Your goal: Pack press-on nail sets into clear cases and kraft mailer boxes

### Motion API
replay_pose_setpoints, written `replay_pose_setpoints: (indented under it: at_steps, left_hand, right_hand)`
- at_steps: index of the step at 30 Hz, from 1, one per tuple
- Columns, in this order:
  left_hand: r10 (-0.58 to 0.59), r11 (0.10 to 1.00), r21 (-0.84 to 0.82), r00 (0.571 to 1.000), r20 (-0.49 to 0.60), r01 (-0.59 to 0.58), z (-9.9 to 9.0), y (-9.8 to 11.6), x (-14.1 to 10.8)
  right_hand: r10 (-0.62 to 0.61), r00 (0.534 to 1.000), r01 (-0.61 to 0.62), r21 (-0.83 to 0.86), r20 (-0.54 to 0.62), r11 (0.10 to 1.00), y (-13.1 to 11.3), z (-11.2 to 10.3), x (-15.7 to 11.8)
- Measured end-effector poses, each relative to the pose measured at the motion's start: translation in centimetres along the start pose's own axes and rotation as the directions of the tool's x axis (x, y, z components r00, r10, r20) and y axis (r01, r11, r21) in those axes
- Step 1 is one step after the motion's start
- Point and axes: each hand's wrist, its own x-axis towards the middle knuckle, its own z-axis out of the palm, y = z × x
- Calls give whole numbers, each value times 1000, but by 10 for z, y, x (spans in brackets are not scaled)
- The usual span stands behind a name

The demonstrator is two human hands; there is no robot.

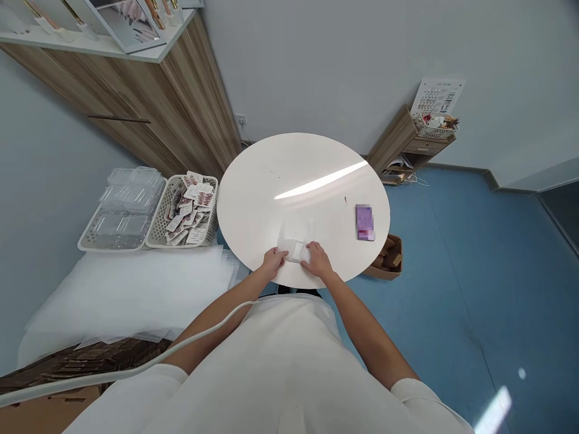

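Observation:
A small white item in translucent wrapping sheet (296, 236) lies at the near edge of the round white table (289, 163). My left hand (274, 261) pinches the left side of the sheet between thumb and fingers. On the right side, my right hand (318, 260) is closed on the wrapped bundle, its thumb and fingers at the edge. Part of the sheet spreads flat on the table beyond both hands. What the bundle holds inside is too small to make out.
A phone with a purple screen (364, 222) lies on the table's right side. Left of the table stand a basket of printed cards (156, 226), clear plastic boxes (131, 199) and stacked translucent sheets (149, 286). A cardboard box (384, 272) is at the right.

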Motion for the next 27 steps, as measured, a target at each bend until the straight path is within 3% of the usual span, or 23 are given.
replay_pose_setpoints:
  at_steps: [3, 5, 8, 10, 18, 22, 27]
  left_hand:
    - [30, 997, 68, 1000, -1, -30, -2, 5, -2]
    - [100, 974, 204, 995, 12, -100, -2, 7, -4]
    - [261, 828, 485, 959, 114, -283, 4, 9, -8]
    - [329, 719, 575, 920, 213, -390, 10, 9, -10]
    - [343, 458, 688, 826, 447, -563, 37, 5, -13]
    - [345, 354, 725, 803, 486, -591, 40, -3, -13]
    - [368, 253, 679, 718, 591, -689, 35, -17, -26]
  right_hand:
    - [23, 999, -22, 5, -26, 1000, -1, 1, -1]
    - [49, 998, -48, 11, -46, 999, -2, 2, -3]
    - [96, 995, -94, 52, -36, 994, -3, 3, -3]
    - [119, 993, -118, 104, -3, 988, -4, 4, -2]
    - [119, 993, -122, 321, 28, 939, -1, 2, 1]
    - [189, 979, -202, 468, 76, 860, 4, -2, 3]
    - [305, 952, -281, 502, 37, 818, -1, 1, 10]
